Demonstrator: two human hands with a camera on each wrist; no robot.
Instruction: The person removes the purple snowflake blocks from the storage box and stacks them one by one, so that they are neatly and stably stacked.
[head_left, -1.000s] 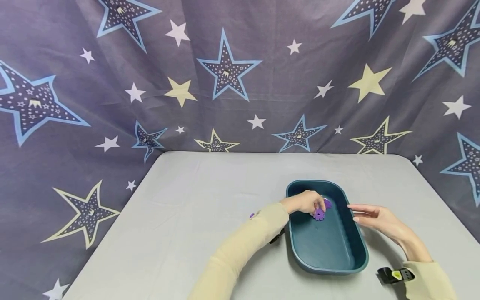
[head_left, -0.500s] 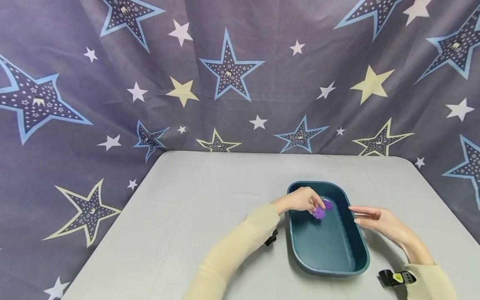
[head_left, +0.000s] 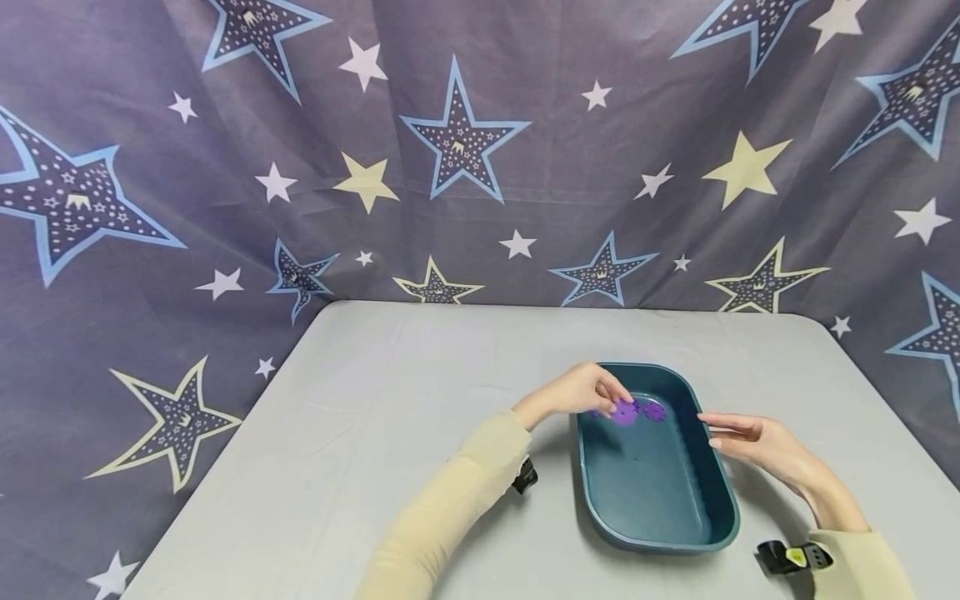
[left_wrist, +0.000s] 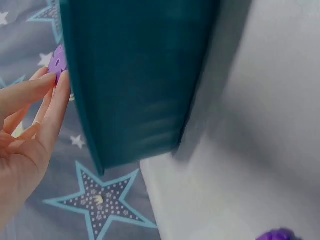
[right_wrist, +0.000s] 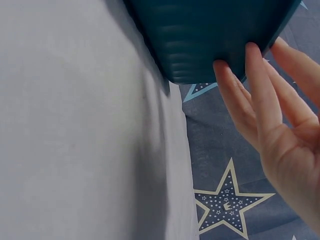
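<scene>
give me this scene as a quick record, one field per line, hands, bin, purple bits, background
left hand: pinches a purple disc at the bin's left side
right hand: fingers against the bin's right wall
bin: dark teal, rounded corners, on the grey table
in bin: purple pieces near the far end, count unclear
outside bin: purple item, partly cut off in the left wrist view
backdrop: star-printed cloth

Long cream sleeves [head_left: 442, 517] carry black wrist devices [head_left: 772, 556], the right one marked yellow-green.
</scene>
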